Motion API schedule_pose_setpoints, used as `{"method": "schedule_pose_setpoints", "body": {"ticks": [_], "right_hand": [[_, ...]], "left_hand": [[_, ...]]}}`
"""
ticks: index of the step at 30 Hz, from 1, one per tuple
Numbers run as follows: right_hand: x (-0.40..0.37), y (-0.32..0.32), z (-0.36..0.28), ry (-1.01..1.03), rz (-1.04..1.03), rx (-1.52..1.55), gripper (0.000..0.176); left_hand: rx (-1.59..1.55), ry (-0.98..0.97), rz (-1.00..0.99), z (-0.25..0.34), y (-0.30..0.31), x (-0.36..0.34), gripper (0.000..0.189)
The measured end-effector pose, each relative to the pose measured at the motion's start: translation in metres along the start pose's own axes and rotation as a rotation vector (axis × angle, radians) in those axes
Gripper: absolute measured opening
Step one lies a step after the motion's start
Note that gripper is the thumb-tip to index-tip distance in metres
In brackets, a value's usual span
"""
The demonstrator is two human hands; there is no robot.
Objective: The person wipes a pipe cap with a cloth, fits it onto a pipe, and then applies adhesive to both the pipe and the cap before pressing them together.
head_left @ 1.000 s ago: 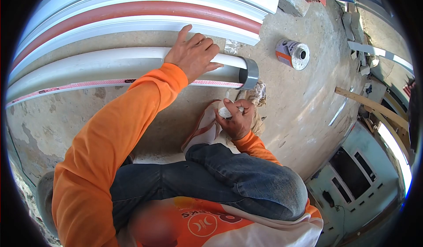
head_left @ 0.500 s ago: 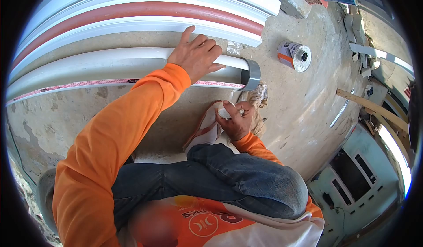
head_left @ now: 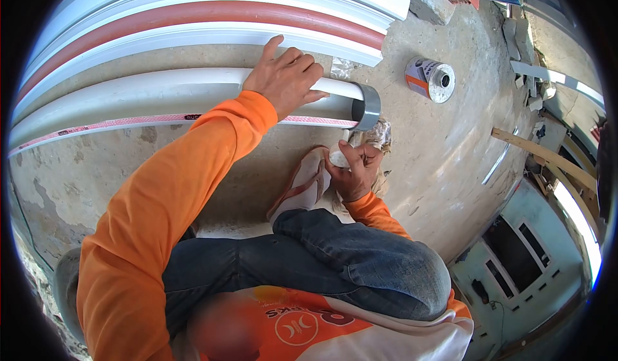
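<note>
Left hand: left hand (head_left: 286, 81) lies flat on top of the white pipe (head_left: 129, 100), fingers spread and not curled around it, the orange sleeve running back along the pipe.
Right hand: right hand (head_left: 354, 168) is pinched shut on a small white object (head_left: 339, 159), thumb on top; what the object is cannot be told.
Pipe position: the white pipe lies on the concrete floor (head_left: 438, 148), running from the far left to end just past the left hand's fingertips.
Pipe end: a grey collar (head_left: 368, 107) caps the end, just beside the left hand and just above the right hand.
Gap between hands: near each other, not touching.
Under the right hand: a sandal (head_left: 302, 184) and a crumpled rag (head_left: 380, 132).
Nearby: a tin can (head_left: 430, 79) lies on its side beyond the collar; a red pipe (head_left: 193, 13) lies among white ones behind.
</note>
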State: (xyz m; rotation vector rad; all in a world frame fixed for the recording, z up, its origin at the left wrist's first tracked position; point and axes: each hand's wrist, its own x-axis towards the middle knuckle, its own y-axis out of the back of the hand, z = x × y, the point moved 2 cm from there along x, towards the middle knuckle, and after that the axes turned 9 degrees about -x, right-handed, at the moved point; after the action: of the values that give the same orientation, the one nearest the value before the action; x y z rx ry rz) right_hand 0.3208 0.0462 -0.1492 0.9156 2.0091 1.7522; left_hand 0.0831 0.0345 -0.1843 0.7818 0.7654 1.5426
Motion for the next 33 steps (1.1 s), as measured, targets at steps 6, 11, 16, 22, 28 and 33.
{"method": "schedule_pose_setpoints", "body": {"ticks": [6,11,16,22,28,33], "right_hand": [[-0.003,0.02,-0.004,0.092,0.101,0.098,0.06],[0.001,0.012,-0.005,0.183,-0.153,0.163,0.061],[0.025,0.03,0.002,0.07,0.012,0.053,0.055],[0.086,0.075,0.025,-0.077,0.067,0.299,0.058],[0.159,0.065,0.053,-0.058,-0.193,0.686,0.054],[0.204,0.018,0.052,0.17,-0.631,0.607,0.043]], "left_hand": [[-0.032,0.006,0.068,0.0,0.0,0.0,0.028],[-0.03,-0.003,0.077,0.0,0.0,0.0,0.028],[-0.013,0.008,0.063,0.001,0.0,-0.001,0.029],[-0.008,-0.029,0.102,0.004,-0.002,-0.006,0.029],[-0.002,-0.019,0.104,0.005,-0.002,-0.007,0.029],[0.013,-0.035,0.123,0.006,-0.003,-0.009,0.03]]}}
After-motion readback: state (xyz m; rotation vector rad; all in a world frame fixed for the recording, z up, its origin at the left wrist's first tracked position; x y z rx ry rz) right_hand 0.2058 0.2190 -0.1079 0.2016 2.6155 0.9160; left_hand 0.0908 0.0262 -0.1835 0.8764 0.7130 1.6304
